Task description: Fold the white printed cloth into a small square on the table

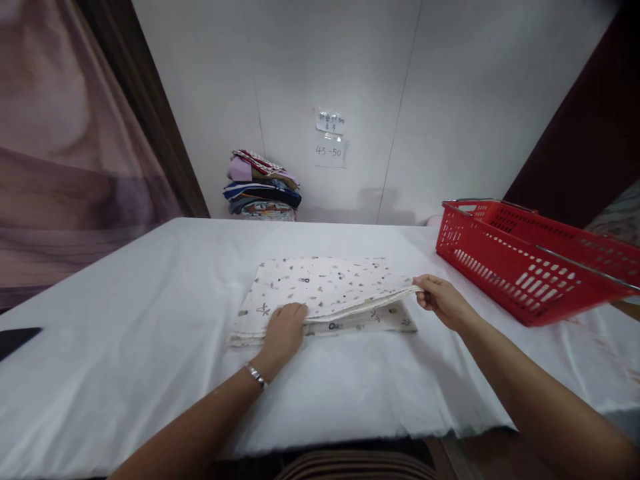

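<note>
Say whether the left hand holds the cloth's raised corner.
No, the right hand pinches it; the left hand rests on the cloth.

left hand atop patterned cloth | right hand pinching its raised corner | red basket at right

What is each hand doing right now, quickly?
Left hand: on the near edge of the patterned cloth; whether it grips cannot be told.
Right hand: closed, pinching the cloth's raised right corner.

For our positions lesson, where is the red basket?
In the head view, the red basket sits at right on the white table, beyond the right hand.
</note>
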The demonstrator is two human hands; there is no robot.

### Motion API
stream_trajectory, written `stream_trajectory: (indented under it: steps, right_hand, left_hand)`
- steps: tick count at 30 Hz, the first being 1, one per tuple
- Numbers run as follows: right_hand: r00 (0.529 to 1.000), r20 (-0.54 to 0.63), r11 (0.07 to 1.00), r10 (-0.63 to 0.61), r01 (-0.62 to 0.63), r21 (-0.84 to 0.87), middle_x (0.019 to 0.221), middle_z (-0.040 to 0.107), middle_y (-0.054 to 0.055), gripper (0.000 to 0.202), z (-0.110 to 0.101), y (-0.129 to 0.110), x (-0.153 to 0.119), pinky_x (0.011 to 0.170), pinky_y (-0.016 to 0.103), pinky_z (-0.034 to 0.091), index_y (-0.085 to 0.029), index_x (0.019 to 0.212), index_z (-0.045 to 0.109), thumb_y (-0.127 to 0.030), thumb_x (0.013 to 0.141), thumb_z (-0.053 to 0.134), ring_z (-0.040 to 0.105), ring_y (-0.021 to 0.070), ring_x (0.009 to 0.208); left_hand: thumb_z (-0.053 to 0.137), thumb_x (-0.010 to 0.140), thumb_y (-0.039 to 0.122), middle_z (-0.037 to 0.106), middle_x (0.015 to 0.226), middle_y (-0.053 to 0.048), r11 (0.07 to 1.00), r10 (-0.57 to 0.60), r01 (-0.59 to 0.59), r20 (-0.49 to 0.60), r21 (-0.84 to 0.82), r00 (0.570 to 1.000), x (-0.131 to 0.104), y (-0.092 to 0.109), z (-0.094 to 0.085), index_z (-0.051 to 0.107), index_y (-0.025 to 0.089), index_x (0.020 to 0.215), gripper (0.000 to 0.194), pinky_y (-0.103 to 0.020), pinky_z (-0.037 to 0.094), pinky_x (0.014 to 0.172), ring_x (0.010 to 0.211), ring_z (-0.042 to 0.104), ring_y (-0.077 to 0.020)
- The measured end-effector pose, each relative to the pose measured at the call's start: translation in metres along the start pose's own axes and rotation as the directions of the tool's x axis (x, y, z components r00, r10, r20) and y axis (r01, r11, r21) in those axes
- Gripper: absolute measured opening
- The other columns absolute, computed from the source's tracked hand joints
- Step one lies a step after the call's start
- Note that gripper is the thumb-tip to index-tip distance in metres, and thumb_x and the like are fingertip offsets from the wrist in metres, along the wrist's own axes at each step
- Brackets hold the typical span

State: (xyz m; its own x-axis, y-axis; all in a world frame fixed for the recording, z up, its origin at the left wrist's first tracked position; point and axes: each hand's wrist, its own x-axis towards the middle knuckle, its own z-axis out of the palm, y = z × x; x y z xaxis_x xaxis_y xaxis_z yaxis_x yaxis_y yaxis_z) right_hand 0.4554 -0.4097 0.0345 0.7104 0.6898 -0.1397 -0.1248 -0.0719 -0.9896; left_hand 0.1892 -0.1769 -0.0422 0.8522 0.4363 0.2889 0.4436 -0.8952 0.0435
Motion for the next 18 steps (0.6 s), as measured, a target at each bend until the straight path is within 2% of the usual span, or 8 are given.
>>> stream_trajectory:
  steps: [6, 9, 11, 14, 16, 18]
  right_hand:
    - [1.000, 0.010, 1.000, 0.024, -0.024, -0.009, 0.053, 0.050, -0.002, 0.031, -0.008, 0.009, 0.001, 0.041, 0.023, 0.026, -0.020, 0.072, 0.054, -0.046, 0.070, 0.071, 0.042, 0.0091, 0.045]
    - [1.000, 0.013, 0.999, 0.024, -0.023, -0.030, 0.055, 0.048, -0.002, 0.030, -0.009, 0.008, 0.002, 0.042, 0.024, 0.026, -0.020, 0.073, 0.056, -0.047, 0.071, 0.070, 0.041, 0.0095, 0.046]
    - [1.000, 0.017, 0.999, 0.017, -0.016, -0.052, 0.055, 0.048, -0.002, 0.029, -0.009, 0.003, 0.005, 0.042, 0.024, 0.027, -0.020, 0.073, 0.057, -0.047, 0.072, 0.069, 0.041, 0.0098, 0.046]
    - [0.999, 0.024, 0.996, -0.024, 0.026, -0.090, 0.055, 0.048, 0.000, 0.030, -0.008, -0.014, 0.023, 0.041, 0.024, 0.030, -0.020, 0.072, 0.059, -0.048, 0.071, 0.069, 0.045, 0.0111, 0.048]
    - [0.998, 0.018, 0.994, -0.054, 0.055, -0.096, 0.056, 0.050, 0.001, 0.031, -0.006, -0.032, 0.046, 0.042, 0.023, 0.034, -0.019, 0.072, 0.060, -0.047, 0.070, 0.071, 0.052, 0.0134, 0.053]
    - [0.998, 0.004, 0.995, -0.061, 0.061, -0.083, 0.056, 0.051, 0.001, 0.029, -0.001, -0.055, 0.079, 0.044, 0.022, 0.040, -0.018, 0.072, 0.060, -0.043, 0.069, 0.072, 0.059, 0.0161, 0.060]
  left_hand:
    - [0.044, 0.072, 0.006, 0.064, 0.109, -0.008, 0.990, -0.115, 0.120, -0.067, 0.068, 0.991, -0.029, -0.077, -0.013, 0.062, 0.021, 0.101, 0.037, -0.037, 0.044, 0.086, 0.104, 0.057, -0.0237]
    - [0.045, 0.072, 0.012, 0.066, 0.108, -0.006, 0.990, -0.117, 0.125, -0.112, 0.068, 0.987, -0.036, -0.100, -0.019, 0.063, 0.023, 0.101, 0.035, -0.037, 0.046, 0.087, 0.101, 0.059, -0.0237]
    - [0.045, 0.074, 0.016, 0.066, 0.107, -0.007, 0.989, -0.122, 0.132, -0.153, 0.060, 0.981, -0.031, -0.108, -0.026, 0.064, 0.022, 0.101, 0.034, -0.037, 0.046, 0.088, 0.101, 0.059, -0.0241]
    - [0.042, 0.076, 0.020, 0.067, 0.107, -0.006, 0.988, -0.142, 0.149, -0.158, 0.036, 0.977, -0.002, -0.117, -0.049, 0.066, 0.022, 0.101, 0.034, -0.035, 0.046, 0.087, 0.100, 0.060, -0.0235]
    - [0.041, 0.079, 0.023, 0.067, 0.107, -0.004, 0.985, -0.165, 0.169, -0.118, 0.022, 0.979, 0.033, -0.124, -0.071, 0.066, 0.024, 0.100, 0.033, -0.034, 0.046, 0.084, 0.098, 0.060, -0.0225]
    - [0.040, 0.081, 0.027, 0.067, 0.107, -0.002, 0.975, -0.220, 0.222, -0.095, 0.020, 0.971, 0.079, -0.135, -0.094, 0.066, 0.025, 0.100, 0.032, -0.032, 0.046, 0.081, 0.098, 0.060, -0.0223]
